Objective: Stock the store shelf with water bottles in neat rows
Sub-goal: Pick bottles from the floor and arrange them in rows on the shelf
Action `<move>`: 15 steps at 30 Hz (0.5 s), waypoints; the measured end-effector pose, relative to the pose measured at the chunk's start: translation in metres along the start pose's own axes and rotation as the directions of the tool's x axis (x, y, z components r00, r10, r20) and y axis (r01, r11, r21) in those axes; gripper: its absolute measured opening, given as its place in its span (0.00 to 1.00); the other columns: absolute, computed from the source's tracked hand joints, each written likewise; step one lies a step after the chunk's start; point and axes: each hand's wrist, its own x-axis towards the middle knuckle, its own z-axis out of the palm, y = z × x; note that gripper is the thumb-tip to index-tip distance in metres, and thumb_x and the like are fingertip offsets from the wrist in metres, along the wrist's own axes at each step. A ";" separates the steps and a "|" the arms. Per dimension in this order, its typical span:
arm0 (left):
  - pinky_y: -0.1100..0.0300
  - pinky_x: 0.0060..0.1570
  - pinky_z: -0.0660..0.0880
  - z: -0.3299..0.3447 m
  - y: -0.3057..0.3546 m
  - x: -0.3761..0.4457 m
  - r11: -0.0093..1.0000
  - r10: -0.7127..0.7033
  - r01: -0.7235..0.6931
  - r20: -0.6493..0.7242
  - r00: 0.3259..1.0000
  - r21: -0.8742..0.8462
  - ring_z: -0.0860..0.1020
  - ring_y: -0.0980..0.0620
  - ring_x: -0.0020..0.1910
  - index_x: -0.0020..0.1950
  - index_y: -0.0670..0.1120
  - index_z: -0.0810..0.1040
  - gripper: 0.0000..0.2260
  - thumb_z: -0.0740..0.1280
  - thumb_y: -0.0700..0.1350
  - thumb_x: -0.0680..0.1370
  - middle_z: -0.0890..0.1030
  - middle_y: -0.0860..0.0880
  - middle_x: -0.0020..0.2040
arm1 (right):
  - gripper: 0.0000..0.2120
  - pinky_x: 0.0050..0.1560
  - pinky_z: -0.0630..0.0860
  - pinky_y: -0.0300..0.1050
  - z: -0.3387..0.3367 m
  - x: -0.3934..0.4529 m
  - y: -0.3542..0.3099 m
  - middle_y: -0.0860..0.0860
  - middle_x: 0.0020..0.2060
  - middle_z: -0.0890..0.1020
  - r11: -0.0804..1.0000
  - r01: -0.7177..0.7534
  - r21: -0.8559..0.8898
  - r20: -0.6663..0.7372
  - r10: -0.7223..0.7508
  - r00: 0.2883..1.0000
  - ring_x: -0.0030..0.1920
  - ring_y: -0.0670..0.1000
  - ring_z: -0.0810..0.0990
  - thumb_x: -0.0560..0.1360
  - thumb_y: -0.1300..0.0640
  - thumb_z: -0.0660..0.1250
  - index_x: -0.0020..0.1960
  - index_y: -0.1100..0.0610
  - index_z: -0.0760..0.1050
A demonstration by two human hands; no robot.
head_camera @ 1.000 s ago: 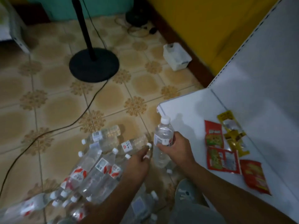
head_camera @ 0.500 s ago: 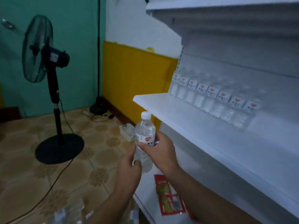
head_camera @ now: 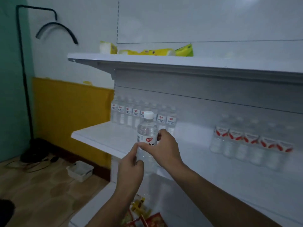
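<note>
A clear water bottle [head_camera: 147,128] with a white cap and red-heart label is held upright in front of the middle white shelf [head_camera: 105,136]. My right hand [head_camera: 164,149] grips it around the label. My left hand [head_camera: 131,169] holds its lower part from the left. At the back of the shelf a row of several matching bottles [head_camera: 131,113] stands against the rear panel. Further right stands a second row of bottles with red-and-white labels [head_camera: 250,146].
The upper shelf [head_camera: 164,62] carries yellow and green packets [head_camera: 147,51]. Red and yellow snack packets [head_camera: 144,215] lie on the bottom shelf. A white plastic tub [head_camera: 80,171] sits on the tiled floor by the yellow wall, near a black stand base [head_camera: 34,149].
My view has swung up from the floor's loose bottles to the shelf. Both hands lifted the bottle up to middle-shelf height, closer to the back row.
</note>
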 end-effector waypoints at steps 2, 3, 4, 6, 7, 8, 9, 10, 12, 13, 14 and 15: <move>0.43 0.44 0.81 0.027 0.009 0.001 1.000 0.015 -0.014 0.054 0.998 -0.019 0.82 0.49 0.42 0.59 0.69 0.73 0.30 0.57 0.33 0.75 0.84 0.55 0.45 | 0.27 0.43 0.79 0.41 -0.028 -0.002 0.013 0.42 0.46 0.80 0.999 -0.036 -0.022 -0.045 0.035 0.998 0.43 0.41 0.79 0.61 0.36 0.77 0.50 0.48 0.72; 0.44 0.45 0.81 0.040 0.012 0.001 1.000 0.021 -0.019 0.072 0.997 -0.023 0.82 0.50 0.42 0.59 0.69 0.73 0.29 0.57 0.33 0.75 0.84 0.55 0.45 | 0.27 0.43 0.79 0.40 -0.040 -0.004 0.020 0.42 0.46 0.80 0.998 -0.054 -0.026 -0.071 0.052 0.996 0.43 0.41 0.79 0.61 0.36 0.77 0.51 0.48 0.72; 0.45 0.45 0.81 0.052 0.016 0.001 0.999 0.028 -0.025 0.092 0.995 -0.028 0.82 0.51 0.42 0.58 0.70 0.73 0.30 0.57 0.33 0.75 0.83 0.56 0.44 | 0.27 0.43 0.79 0.40 -0.051 -0.006 0.026 0.43 0.47 0.80 0.997 -0.071 -0.027 -0.099 0.068 0.993 0.44 0.41 0.79 0.62 0.36 0.77 0.51 0.48 0.71; 0.47 0.43 0.81 0.071 0.019 -0.001 0.999 0.030 -0.025 0.122 0.992 -0.042 0.82 0.50 0.39 0.58 0.70 0.73 0.30 0.57 0.33 0.75 0.83 0.56 0.42 | 0.27 0.43 0.79 0.40 -0.068 -0.009 0.037 0.44 0.47 0.79 0.994 -0.099 -0.043 -0.139 0.092 0.986 0.44 0.42 0.79 0.62 0.37 0.77 0.52 0.49 0.71; 0.48 0.40 0.81 0.080 0.018 0.000 0.999 0.023 -0.017 0.136 0.990 -0.051 0.81 0.50 0.37 0.62 0.67 0.72 0.29 0.57 0.33 0.75 0.83 0.55 0.42 | 0.27 0.42 0.78 0.40 -0.073 -0.009 0.042 0.45 0.48 0.78 0.992 -0.115 -0.061 -0.150 0.105 0.983 0.45 0.43 0.79 0.63 0.37 0.77 0.52 0.50 0.70; 0.52 0.36 0.81 0.087 0.018 -0.001 0.998 0.012 -0.002 0.144 0.990 -0.063 0.80 0.51 0.34 0.66 0.64 0.71 0.29 0.57 0.33 0.76 0.83 0.54 0.43 | 0.28 0.42 0.78 0.40 -0.076 -0.010 0.046 0.45 0.48 0.77 0.988 -0.130 -0.079 -0.159 0.117 0.980 0.45 0.44 0.79 0.64 0.37 0.76 0.53 0.50 0.69; 0.57 0.32 0.78 0.093 0.017 0.001 0.997 0.005 0.006 0.145 0.989 -0.076 0.78 0.54 0.31 0.69 0.62 0.70 0.28 0.57 0.33 0.76 0.84 0.53 0.44 | 0.28 0.42 0.78 0.40 -0.078 -0.009 0.051 0.46 0.49 0.77 0.985 -0.140 -0.096 -0.166 0.123 0.978 0.46 0.45 0.79 0.64 0.37 0.76 0.54 0.50 0.69; 0.61 0.29 0.74 0.097 0.017 0.003 0.997 0.005 0.007 0.149 0.989 -0.082 0.75 0.56 0.28 0.70 0.60 0.69 0.28 0.57 0.33 0.76 0.84 0.51 0.45 | 0.28 0.42 0.78 0.41 -0.078 -0.006 0.055 0.47 0.49 0.77 0.983 -0.146 -0.111 -0.174 0.125 0.977 0.46 0.47 0.79 0.65 0.37 0.76 0.55 0.51 0.68; 0.65 0.27 0.69 0.103 0.018 0.007 0.997 0.014 -0.002 0.165 0.986 -0.073 0.70 0.59 0.25 0.69 0.61 0.68 0.28 0.58 0.33 0.76 0.82 0.48 0.41 | 0.30 0.44 0.79 0.44 -0.077 0.000 0.063 0.48 0.50 0.77 0.978 -0.155 -0.140 -0.184 0.128 0.974 0.48 0.48 0.80 0.65 0.38 0.76 0.57 0.53 0.69; 0.66 0.26 0.68 0.105 0.019 0.010 0.998 0.021 -0.009 0.179 0.984 -0.066 0.69 0.60 0.25 0.67 0.62 0.67 0.28 0.58 0.33 0.76 0.81 0.47 0.38 | 0.30 0.46 0.79 0.46 -0.076 0.004 0.068 0.49 0.51 0.77 0.975 -0.160 -0.152 -0.188 0.131 0.973 0.48 0.49 0.80 0.65 0.38 0.76 0.57 0.53 0.69; 0.67 0.26 0.68 0.107 0.018 0.014 0.998 0.019 -0.008 0.197 0.980 -0.055 0.69 0.60 0.25 0.67 0.62 0.67 0.27 0.58 0.33 0.76 0.80 0.47 0.36 | 0.31 0.47 0.80 0.48 -0.075 0.009 0.072 0.50 0.51 0.77 0.973 -0.167 -0.161 -0.193 0.134 0.972 0.49 0.50 0.80 0.65 0.38 0.76 0.58 0.54 0.69; 0.68 0.27 0.70 0.108 0.016 0.019 0.999 0.012 -0.004 0.217 0.976 -0.038 0.71 0.61 0.26 0.67 0.61 0.66 0.27 0.58 0.34 0.76 0.80 0.45 0.38 | 0.31 0.48 0.80 0.48 -0.074 0.014 0.077 0.50 0.51 0.77 0.970 -0.171 -0.172 -0.195 0.136 0.971 0.49 0.50 0.80 0.65 0.38 0.76 0.58 0.54 0.68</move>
